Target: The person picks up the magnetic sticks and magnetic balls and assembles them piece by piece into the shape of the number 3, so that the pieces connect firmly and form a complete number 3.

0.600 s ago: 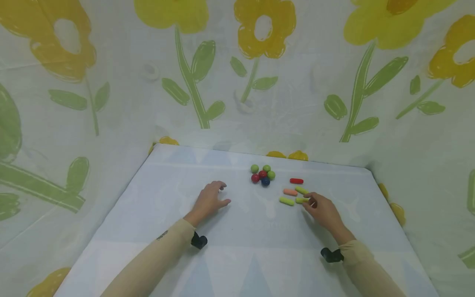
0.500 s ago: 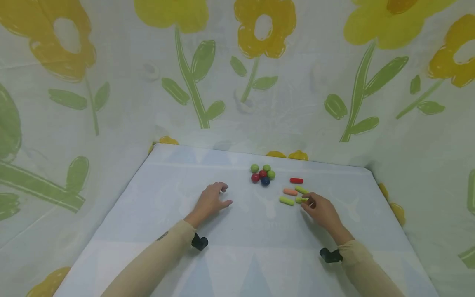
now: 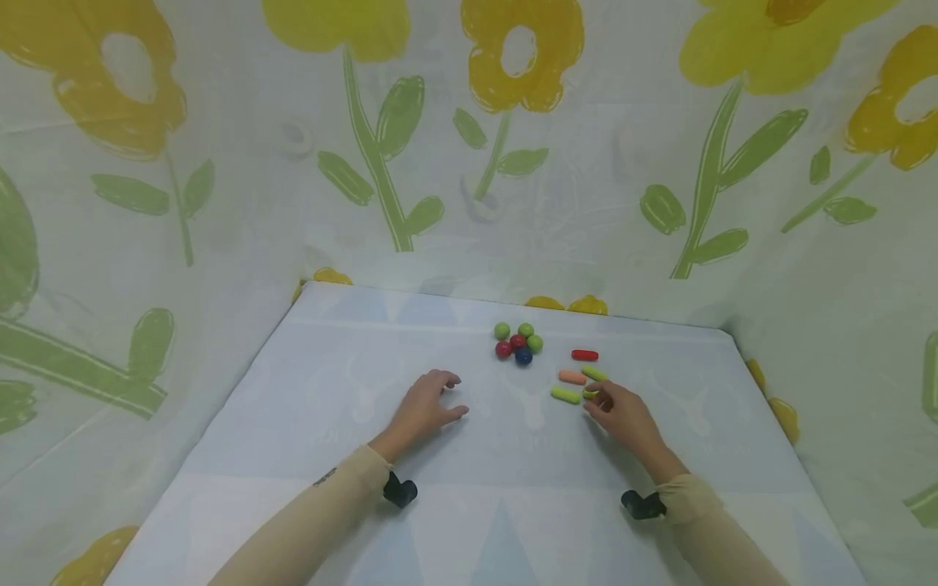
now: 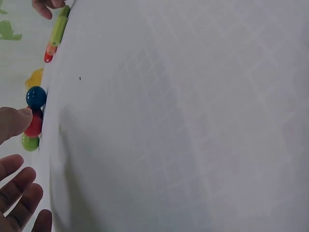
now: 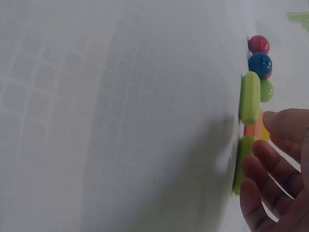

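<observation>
My left hand hovers low over the white table, fingers spread and thumb apart, with nothing between them. Its fingers also show at the edge of the left wrist view. My right hand reaches over a group of short rounded rods, fingers loosely bent. A gap shows between thumb and fingers in the right wrist view. Nearest to it are a lime rod, partly hidden by the fingertips, and another lime rod. To their left lie a lime rod and an orange rod; a red rod lies farther back.
A cluster of small balls sits left of the rods: a blue ball, a red ball and a green ball among them. Flower-printed cloth walls the table at the back and sides.
My left hand has shifted right and a little toward me. My right hand has slid slightly left, covering more of one lime rod. Rods and balls stay put.
</observation>
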`<state>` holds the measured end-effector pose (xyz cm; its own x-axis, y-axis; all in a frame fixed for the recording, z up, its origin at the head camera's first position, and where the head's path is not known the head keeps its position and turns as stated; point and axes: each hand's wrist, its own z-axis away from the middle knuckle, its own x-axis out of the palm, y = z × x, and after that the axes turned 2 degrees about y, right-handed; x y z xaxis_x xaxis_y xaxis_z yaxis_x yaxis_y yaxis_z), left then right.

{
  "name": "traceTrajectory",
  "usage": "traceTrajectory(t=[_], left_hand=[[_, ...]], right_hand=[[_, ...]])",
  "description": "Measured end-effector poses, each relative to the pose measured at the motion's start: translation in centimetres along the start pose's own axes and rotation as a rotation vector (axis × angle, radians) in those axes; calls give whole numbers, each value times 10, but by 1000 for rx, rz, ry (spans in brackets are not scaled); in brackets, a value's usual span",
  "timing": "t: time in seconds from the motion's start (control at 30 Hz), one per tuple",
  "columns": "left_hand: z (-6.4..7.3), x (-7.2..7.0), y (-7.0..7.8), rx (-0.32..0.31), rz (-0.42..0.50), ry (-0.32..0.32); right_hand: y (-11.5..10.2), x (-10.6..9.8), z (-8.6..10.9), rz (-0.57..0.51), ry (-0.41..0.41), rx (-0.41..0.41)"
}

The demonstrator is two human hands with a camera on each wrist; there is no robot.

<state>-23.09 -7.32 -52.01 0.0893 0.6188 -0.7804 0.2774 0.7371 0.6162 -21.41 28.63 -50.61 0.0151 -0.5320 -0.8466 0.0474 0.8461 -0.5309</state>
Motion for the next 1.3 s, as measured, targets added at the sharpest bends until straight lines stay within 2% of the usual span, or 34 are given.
traceTrajectory(t=[0.23,0.4,0.67,0.87,1.13,1.3], left_hand=[[5,7,3,16,9,2],[9,12,6,23,10,20],[11,18,8,71,6,44],[12,19,11,80,17,43],[13,20,12,74,13,26],[13,21,12,89,18,23]], right_hand=[[-6,2,1,-39,-7,-17],[-8,5,0,-50,19,-27],[-12,12,-6,7,62,-56],[-13,14,-9,33,87,-74],[-14,17,-11,39,84,-110],[-16,19,-12,34,70,-99]])
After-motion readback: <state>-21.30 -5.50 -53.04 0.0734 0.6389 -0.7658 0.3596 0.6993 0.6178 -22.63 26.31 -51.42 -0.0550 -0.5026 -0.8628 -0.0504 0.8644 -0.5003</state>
